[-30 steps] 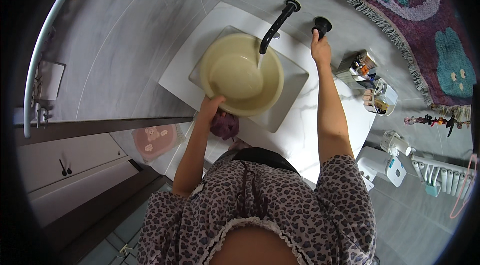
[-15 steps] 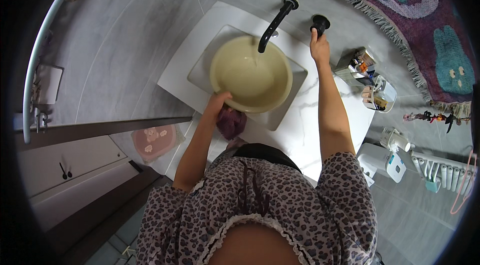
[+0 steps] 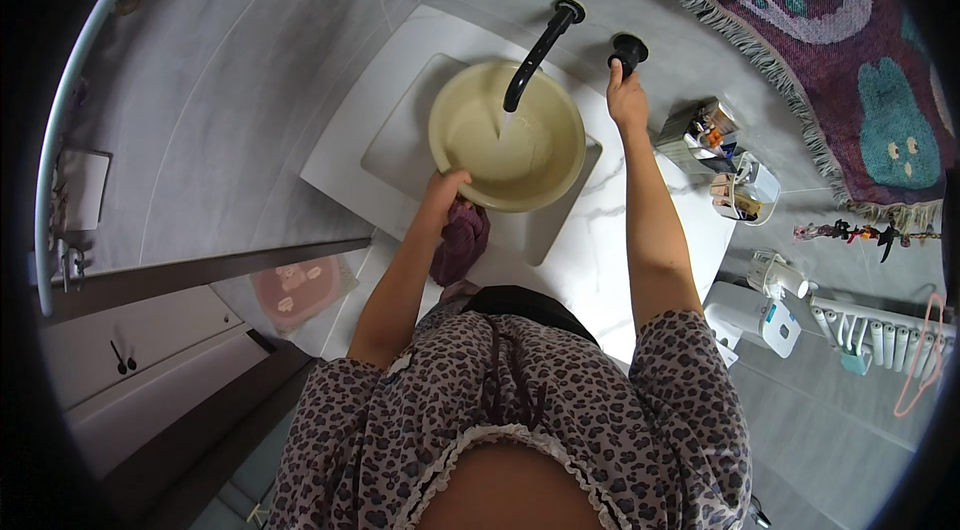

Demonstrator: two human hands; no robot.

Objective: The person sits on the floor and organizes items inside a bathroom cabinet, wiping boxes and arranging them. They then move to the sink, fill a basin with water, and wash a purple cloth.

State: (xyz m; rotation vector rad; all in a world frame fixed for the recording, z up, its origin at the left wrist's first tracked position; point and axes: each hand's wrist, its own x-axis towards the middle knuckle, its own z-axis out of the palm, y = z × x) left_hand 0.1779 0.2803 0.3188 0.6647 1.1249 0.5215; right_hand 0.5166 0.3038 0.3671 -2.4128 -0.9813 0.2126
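Head view, sole camera: a pale yellow basin (image 3: 530,192) stands over the white sink (image 3: 405,135), tilt and footing not determinable, beneath a black wall spout (image 3: 532,65). Left hand (image 3: 445,198) is found clamped at the basin's near-left edge, thumb over the lip, remaining fingers largely hidden below. A purple cloth (image 3: 462,242) hangs bunched directly under that hand; whether the fingers also pinch it cannot be confirmed. Right hand (image 3: 628,100) is curled about the black tap handle (image 3: 628,52), thumb laid along it. Change noted: a stream of water (image 3: 506,122) shows below the spout, where half a second ago none could be made out; one second ago it was visible. Relative to the spout, the basin has shifted rightward since the first frame, so the outlet now lies nearer its middle. Both hands have kept their places on the basin and tap handle. Assessment: the flow appears to be received wholly inside the basin. Water depth cannot be judged. Right of the tap, on the marbled counter (image 3: 590,240), a clear organizer (image 3: 680,135) and a white caddy (image 3: 722,198) stand apart from the basin.
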